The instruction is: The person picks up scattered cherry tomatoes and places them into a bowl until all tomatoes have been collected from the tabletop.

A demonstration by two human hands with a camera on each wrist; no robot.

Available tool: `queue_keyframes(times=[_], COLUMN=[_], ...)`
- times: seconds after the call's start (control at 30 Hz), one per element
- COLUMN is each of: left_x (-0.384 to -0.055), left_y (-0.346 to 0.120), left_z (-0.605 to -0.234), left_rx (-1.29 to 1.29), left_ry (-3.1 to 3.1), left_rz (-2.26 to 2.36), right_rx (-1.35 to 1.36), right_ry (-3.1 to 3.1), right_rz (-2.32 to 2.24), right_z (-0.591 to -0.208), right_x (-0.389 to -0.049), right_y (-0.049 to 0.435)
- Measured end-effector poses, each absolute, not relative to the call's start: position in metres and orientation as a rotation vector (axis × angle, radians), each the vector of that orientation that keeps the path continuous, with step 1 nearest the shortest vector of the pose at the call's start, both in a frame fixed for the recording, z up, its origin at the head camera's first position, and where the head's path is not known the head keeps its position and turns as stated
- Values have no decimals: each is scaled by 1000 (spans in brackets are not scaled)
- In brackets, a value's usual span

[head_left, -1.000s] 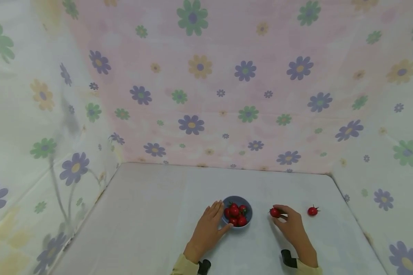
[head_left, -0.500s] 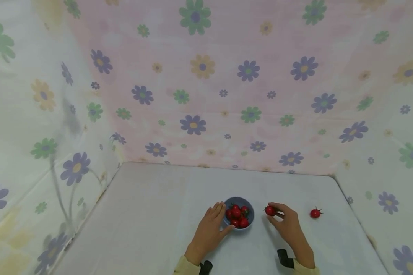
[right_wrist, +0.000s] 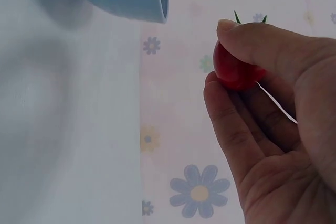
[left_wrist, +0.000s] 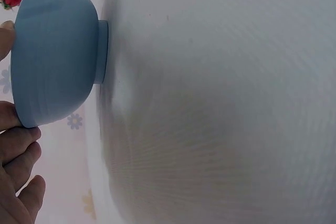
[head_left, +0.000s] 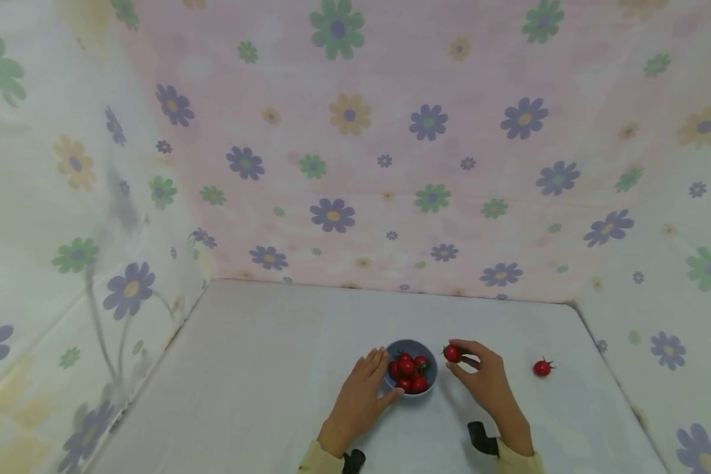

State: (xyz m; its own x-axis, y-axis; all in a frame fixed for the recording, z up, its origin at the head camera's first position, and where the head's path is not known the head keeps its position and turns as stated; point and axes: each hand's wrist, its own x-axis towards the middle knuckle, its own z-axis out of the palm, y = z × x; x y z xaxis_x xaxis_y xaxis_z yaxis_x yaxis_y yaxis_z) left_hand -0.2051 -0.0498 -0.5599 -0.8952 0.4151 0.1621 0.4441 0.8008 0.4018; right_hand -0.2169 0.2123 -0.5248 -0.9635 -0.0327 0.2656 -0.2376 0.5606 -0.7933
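A blue bowl (head_left: pixel 410 394) with several red cherry tomatoes (head_left: pixel 406 366) in it stands on the white table. My left hand (head_left: pixel 357 396) rests against the bowl's left side, fingers straight at the far part of the rim and thumb at the near part. In the left wrist view the bowl (left_wrist: pixel 55 51) is seen from the side, fingertips touching its rim. Just right of the bowl, above the table, my right hand (head_left: pixel 487 380) pinches a cherry tomato (head_left: pixel 452 353) between thumb and fingers. In the right wrist view this tomato (right_wrist: pixel 236 69) shows green sepals, partly hidden by the thumb.
One more cherry tomato (head_left: pixel 542 368) lies on the table to the right of my right hand. Flower-patterned cloth walls (head_left: pixel 367 250) enclose the white table (head_left: pixel 261 355) at the back and both sides.
My right hand has moved left and slightly up with the tomato, closer to the bowl. The left hand keeps its place at the bowl; the view has shifted a little.
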Motion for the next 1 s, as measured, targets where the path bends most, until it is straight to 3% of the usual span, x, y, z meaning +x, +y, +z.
queue_keyframes(times=[0.6,1.0], left_x=[-206,-205], left_y=[-51,-51], left_z=[-562,-561], left_rx=[-697,-695], left_ry=[-2874,-2899], left_rz=[-687,-727], right_rx=[451,397], right_ry=[-2439,-2469], right_rz=[1446,1507], right_z=[-532,-537], right_x=[-231,-236], right_y=[177,161])
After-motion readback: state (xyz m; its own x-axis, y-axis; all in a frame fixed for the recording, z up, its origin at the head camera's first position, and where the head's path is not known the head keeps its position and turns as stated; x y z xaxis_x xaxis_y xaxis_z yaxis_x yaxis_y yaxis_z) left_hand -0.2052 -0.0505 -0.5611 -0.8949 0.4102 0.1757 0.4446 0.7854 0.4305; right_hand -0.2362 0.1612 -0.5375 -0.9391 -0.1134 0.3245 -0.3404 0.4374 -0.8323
